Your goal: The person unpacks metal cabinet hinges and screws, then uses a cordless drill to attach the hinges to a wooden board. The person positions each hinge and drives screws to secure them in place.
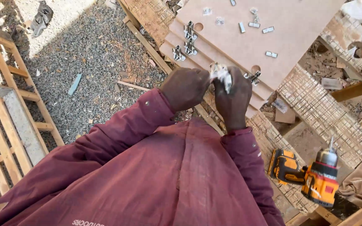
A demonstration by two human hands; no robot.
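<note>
A: Head view. What are the hands on?

B: I see the left hand (185, 87) and right hand (232, 95) close together in front of the chest, both grasping 1 small clear plastic packet (222, 75) with metal bits inside. It's held in the air, just over the near edge of the board stack (281, 29).

A: Edges?

B: The pale boards lie staggered, their stepped edges running diagonally toward the hands. Metal hinges (188, 39) sit along those steps, 1 more hinge (252, 76) just beside the right hand. Small silver fittings (269, 30) are scattered on the top board.

A: Room to move?

B: Left of the hands, gravel ground (84, 54) lies open out to a wooden frame (5, 71). Right side is tighter: an orange drill (311, 178) lies on the mesh-patterned counter (323, 113) near the right sleeve, with scrap wood beyond.
</note>
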